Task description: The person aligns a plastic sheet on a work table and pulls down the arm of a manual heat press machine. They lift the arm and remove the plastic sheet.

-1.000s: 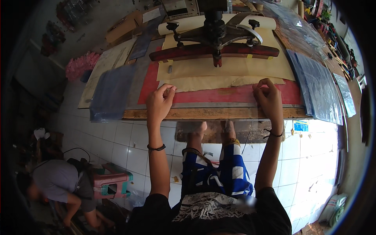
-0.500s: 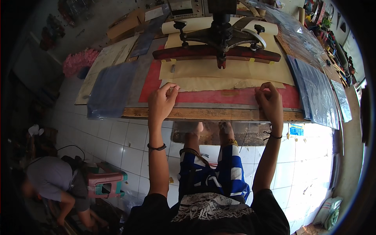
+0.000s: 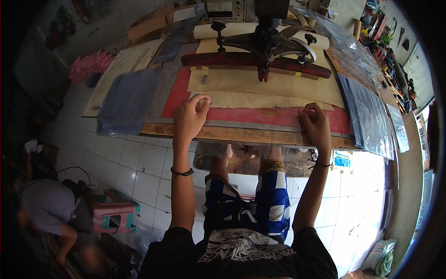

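My left hand (image 3: pixel 189 117) pinches the near left edge of a clear plastic sheet (image 3: pixel 253 115) lying over the red pad (image 3: pixel 179 93) of the wooden work table (image 3: pixel 241 135). Farther right, my right hand (image 3: pixel 316 125) grips the same sheet's near right edge. Tan paper (image 3: pixel 274 86) covers the pad just beyond my fingers. Above it stands a dark metal press with a long red-brown bar (image 3: pixel 254 60).
Stacks of bluish plastic sheets lie at the table's left (image 3: pixel 126 100) and right (image 3: pixel 369 114). A paper roll (image 3: pixel 223 30) sits behind the press. Below left, another person (image 3: pixel 46 214) crouches beside a pink-and-green stool (image 3: pixel 114 216) on the white tiled floor. Cluttered shelves run along the right.
Both hands have closed from lying flat on the pad into pinching the sheet's near edge. My view has shifted, so the table sits lower in the picture.
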The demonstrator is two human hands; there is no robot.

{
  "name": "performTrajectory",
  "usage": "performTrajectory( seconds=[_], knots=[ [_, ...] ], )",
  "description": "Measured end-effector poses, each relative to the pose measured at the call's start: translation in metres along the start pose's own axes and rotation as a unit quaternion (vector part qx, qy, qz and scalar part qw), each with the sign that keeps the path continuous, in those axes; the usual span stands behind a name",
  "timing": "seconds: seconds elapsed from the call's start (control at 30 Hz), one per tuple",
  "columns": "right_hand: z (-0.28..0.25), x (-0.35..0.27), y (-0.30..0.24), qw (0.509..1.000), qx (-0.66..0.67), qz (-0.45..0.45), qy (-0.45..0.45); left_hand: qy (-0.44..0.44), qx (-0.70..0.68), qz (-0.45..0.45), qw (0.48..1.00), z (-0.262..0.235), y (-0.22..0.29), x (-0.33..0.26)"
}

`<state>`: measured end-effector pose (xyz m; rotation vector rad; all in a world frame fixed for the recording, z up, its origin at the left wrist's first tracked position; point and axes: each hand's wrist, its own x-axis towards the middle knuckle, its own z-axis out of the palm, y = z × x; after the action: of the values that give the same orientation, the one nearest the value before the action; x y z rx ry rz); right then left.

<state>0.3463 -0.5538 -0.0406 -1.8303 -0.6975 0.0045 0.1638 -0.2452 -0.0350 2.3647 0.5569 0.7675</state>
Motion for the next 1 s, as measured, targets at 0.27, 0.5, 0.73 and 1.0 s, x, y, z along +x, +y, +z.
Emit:
performTrajectory(
  seconds=[0.27,0.5,0.73,1.0],
  knots=[
    [-0.003,-0.005,-0.007,0.998,0.004,-0.021,-0.056,0.075,0.07,-0.042,0.994,0.009,-0.004,0.001],
    [-0.009,-0.008,-0.007,0.996,0.042,-0.006,-0.074,0.075,0.094,-0.052,0.991,0.011,-0.003,-0.001],
    [-0.01,-0.008,-0.01,0.993,0.083,-0.014,-0.079,0.026,0.08,-0.068,0.994,0.004,0.004,0.001],
    [-0.009,-0.006,0.0,0.986,0.139,-0.031,-0.091,0.027,0.055,-0.053,0.997,0.005,0.001,0.001]
  ],
)
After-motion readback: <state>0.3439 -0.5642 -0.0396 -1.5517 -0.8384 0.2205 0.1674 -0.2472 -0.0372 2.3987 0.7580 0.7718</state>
